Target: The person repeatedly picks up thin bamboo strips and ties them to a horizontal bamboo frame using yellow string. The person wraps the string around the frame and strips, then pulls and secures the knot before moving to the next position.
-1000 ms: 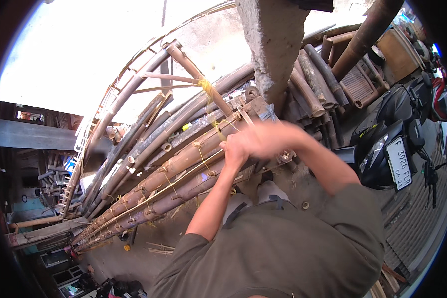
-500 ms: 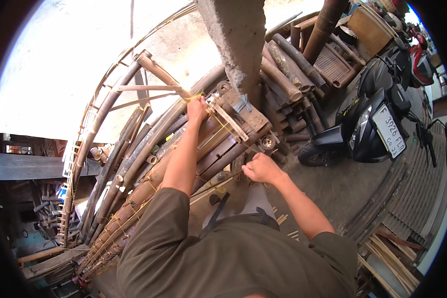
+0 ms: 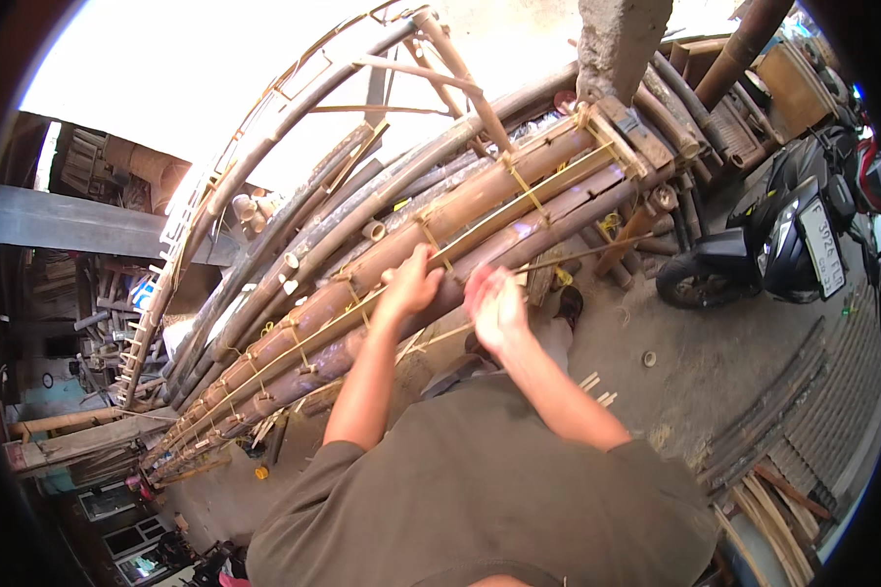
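Two long brown bamboo poles run side by side from lower left to upper right: a far pole [image 3: 467,204] and a near pole [image 3: 573,202]. A thin pale bamboo strip [image 3: 499,217] lies along the gap between them, and yellow ties [image 3: 529,186] circle the poles at intervals. My left hand [image 3: 413,286] rests over the strip, its fingers curled; what they hold is hidden. Just right of it, apart, my right hand [image 3: 499,311] is raised near the near pole, its fingers smeared by motion. Close to those fingers, a thin brown stick [image 3: 597,250] extends rightward; whether I hold it cannot be seen.
More bamboo poles [image 3: 347,220] lie beyond, beside a curved bamboo frame [image 3: 264,147]. A concrete post [image 3: 622,49] stands at the far right end. At right are a parked motorcycle [image 3: 744,259] and stacked slats [image 3: 778,523]. A small bamboo ring [image 3: 649,359] lies on the floor.
My left hand has moved down and slightly right, away from the wooden block at the poles' far end. My right hand has come up beside it. The view has shifted, showing more pole length.
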`<state>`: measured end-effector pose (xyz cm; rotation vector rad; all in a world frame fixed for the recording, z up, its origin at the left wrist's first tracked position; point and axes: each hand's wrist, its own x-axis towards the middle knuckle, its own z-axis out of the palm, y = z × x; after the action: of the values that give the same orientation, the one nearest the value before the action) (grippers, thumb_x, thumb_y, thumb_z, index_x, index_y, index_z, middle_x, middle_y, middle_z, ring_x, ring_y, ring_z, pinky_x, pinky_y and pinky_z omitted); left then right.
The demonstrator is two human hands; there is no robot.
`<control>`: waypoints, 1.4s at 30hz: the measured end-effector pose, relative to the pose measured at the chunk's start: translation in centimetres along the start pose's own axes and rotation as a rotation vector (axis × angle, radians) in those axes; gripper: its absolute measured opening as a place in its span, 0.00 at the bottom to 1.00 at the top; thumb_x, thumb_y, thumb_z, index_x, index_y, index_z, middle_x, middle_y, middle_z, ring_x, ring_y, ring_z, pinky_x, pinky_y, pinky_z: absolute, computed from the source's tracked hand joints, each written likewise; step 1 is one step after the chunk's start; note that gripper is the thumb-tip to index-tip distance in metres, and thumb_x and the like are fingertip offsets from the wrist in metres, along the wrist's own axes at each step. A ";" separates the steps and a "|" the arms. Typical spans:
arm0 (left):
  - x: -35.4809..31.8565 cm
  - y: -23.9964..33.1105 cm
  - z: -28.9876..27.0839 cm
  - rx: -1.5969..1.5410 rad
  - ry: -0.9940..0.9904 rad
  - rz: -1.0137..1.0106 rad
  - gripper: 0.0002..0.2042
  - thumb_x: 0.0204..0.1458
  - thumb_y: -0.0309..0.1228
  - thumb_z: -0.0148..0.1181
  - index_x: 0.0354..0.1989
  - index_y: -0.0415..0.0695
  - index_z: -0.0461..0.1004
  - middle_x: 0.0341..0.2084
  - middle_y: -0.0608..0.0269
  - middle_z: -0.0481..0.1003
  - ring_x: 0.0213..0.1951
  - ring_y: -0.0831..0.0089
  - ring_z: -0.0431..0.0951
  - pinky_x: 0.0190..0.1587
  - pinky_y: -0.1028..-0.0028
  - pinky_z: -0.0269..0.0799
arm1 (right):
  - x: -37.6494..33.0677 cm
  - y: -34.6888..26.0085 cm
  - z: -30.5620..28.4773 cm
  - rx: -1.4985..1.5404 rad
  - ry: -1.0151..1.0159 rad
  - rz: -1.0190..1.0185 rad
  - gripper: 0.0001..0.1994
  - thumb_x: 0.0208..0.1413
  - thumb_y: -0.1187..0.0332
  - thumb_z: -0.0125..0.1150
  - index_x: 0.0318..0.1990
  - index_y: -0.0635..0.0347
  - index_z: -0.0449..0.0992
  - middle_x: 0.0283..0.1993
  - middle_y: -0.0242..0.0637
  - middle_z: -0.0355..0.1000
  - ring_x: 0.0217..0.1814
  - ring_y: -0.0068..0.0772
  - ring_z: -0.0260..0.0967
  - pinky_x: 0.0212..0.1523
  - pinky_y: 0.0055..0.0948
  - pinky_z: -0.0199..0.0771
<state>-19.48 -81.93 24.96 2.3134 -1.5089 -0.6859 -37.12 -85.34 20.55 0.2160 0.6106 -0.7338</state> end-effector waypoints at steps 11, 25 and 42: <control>1.1 -0.8 2.5 -0.182 0.218 0.052 0.15 0.64 0.40 0.44 0.44 0.48 0.77 0.37 0.48 0.79 0.45 0.47 0.77 0.51 0.46 0.57 | 11.6 1.0 16.3 -2.726 -0.279 -0.809 0.27 0.60 0.42 0.46 0.44 0.56 0.80 0.43 0.48 0.76 0.48 0.46 0.74 0.49 0.48 0.72; 6.6 -1.6 -2.3 -0.779 0.260 0.136 0.14 0.63 0.31 0.48 0.31 0.38 0.78 0.26 0.65 0.78 0.30 0.78 0.76 0.37 0.75 0.70 | -2.1 1.4 1.1 -1.966 -0.734 -0.322 0.22 0.60 0.58 0.51 0.19 0.65 0.70 0.21 0.55 0.67 0.25 0.59 0.66 0.34 0.50 0.66; -6.7 -17.6 -6.7 -0.158 -0.176 0.086 0.15 0.58 0.38 0.52 0.38 0.37 0.76 0.39 0.40 0.77 0.45 0.46 0.78 0.49 0.57 0.72 | -2.5 19.5 -1.4 -0.198 0.037 -0.223 0.10 0.63 0.60 0.51 0.39 0.55 0.72 0.35 0.29 0.73 0.42 0.24 0.71 0.45 0.28 0.72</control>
<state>-4.53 -68.71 23.59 2.1053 -1.5569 -0.9701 -25.87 -69.13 20.49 -0.0223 0.7455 -0.8789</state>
